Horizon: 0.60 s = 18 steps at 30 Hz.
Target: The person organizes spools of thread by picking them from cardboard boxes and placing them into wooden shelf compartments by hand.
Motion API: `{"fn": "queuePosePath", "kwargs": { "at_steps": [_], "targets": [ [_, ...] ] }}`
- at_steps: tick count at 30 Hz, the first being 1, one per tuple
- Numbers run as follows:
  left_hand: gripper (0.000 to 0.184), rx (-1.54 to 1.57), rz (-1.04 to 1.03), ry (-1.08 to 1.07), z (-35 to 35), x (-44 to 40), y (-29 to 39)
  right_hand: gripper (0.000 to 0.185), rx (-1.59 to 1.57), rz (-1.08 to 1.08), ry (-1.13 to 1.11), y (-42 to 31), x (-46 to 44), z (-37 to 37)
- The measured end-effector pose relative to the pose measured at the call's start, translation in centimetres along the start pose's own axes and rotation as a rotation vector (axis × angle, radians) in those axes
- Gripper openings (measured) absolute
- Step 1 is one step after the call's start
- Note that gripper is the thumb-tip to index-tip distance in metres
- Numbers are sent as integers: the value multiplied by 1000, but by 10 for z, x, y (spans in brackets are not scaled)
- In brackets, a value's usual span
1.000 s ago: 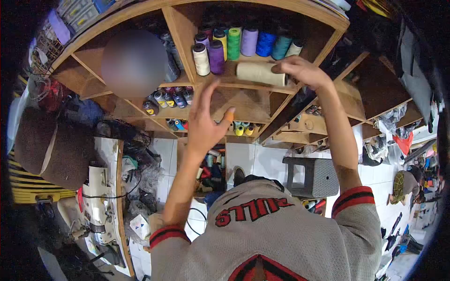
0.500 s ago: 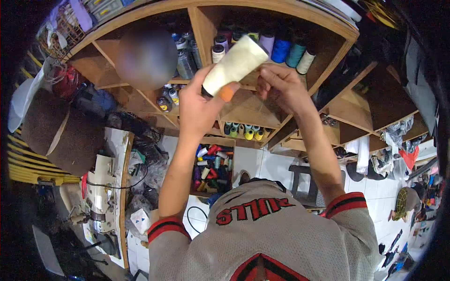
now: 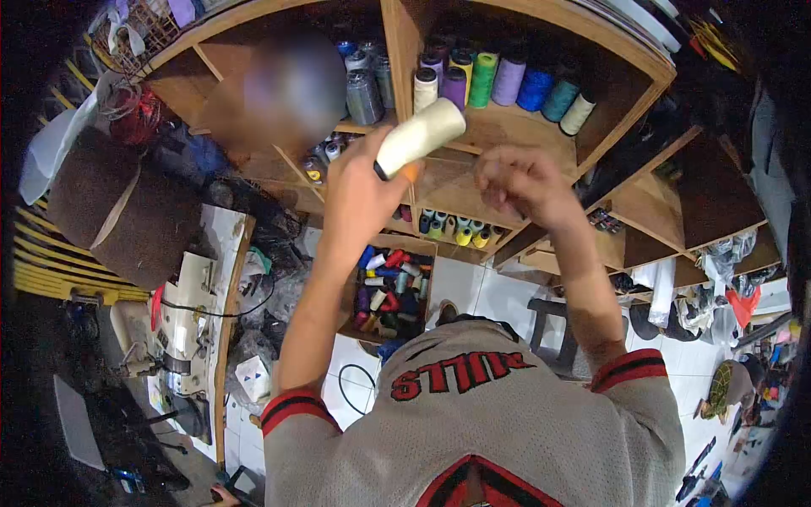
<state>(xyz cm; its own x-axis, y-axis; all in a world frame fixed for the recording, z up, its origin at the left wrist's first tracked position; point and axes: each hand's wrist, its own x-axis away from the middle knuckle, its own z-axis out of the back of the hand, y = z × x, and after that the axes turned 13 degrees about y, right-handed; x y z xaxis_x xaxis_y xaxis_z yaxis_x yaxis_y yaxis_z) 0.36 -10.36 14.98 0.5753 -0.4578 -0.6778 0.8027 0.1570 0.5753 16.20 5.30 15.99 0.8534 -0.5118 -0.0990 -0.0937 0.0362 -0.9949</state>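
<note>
My left hand is wrapped around a cream spool of thread, which tilts up to the right. A patch of orange shows at my left thumb. To the right of the spool and apart from it, my right hand is raised with its fingers curled in. Whether a strand of thread is between those fingers is too fine to make out. Behind the spool, upright thread spools stand on a wooden shelf, among them a green one, a blue one and a cream one.
Below my hands a box of mixed spools sits on the tiled floor. Small spools stand in a lower compartment. A sewing machine is at the left, a dark stool at the right. Another person's hand shows at the bottom left.
My right hand has moved away from the spool, to the right and lower in view. The spool in my left hand has come down slightly, and more shelf spools show behind it.
</note>
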Motion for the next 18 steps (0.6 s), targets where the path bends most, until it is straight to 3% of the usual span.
{"fn": "queuePosePath", "kwargs": {
  "at_steps": [3, 4, 6, 9, 11, 12, 13, 14, 15, 17, 18],
  "targets": [
    [40, -97, -41, -91, 5, 9, -4, 27, -214, 256, -96, 3, -24, 8],
    [41, -133, -38, -122, 6, 12, -5, 25, -255, 120, 11, -8, -21, 2],
    [44, -151, -43, -175, 10, 16, -10, 21, -384, -99, -120, -9, -33, 21],
    [44, -185, -119, -329, 21, 19, -11, 22, -235, -58, -165, -9, -56, 29],
    [49, 112, -81, -500, 34, 13, -6, 25, 138, 241, 21, 5, -67, 15],
    [50, 219, -83, -532, 39, 12, -4, 28, 433, 260, -13, 3, -67, 14],
    [50, 325, -86, -560, 43, 12, -3, 28, 493, 266, -68, 10, -67, 11],
    [54, 440, 46, -466, 42, 19, -8, 29, 553, 273, -126, 27, -68, 7],
    [51, 542, 33, -358, 42, 15, -9, 30, 612, 280, -189, 42, -68, 3],
    [51, 461, 236, -154, 41, 12, -7, 30, 766, 475, -193, 64, -48, -9],
    [51, 466, 337, -82, 42, 7, -5, 28, 719, 343, -317, 46, -37, -18]
  ]
}}
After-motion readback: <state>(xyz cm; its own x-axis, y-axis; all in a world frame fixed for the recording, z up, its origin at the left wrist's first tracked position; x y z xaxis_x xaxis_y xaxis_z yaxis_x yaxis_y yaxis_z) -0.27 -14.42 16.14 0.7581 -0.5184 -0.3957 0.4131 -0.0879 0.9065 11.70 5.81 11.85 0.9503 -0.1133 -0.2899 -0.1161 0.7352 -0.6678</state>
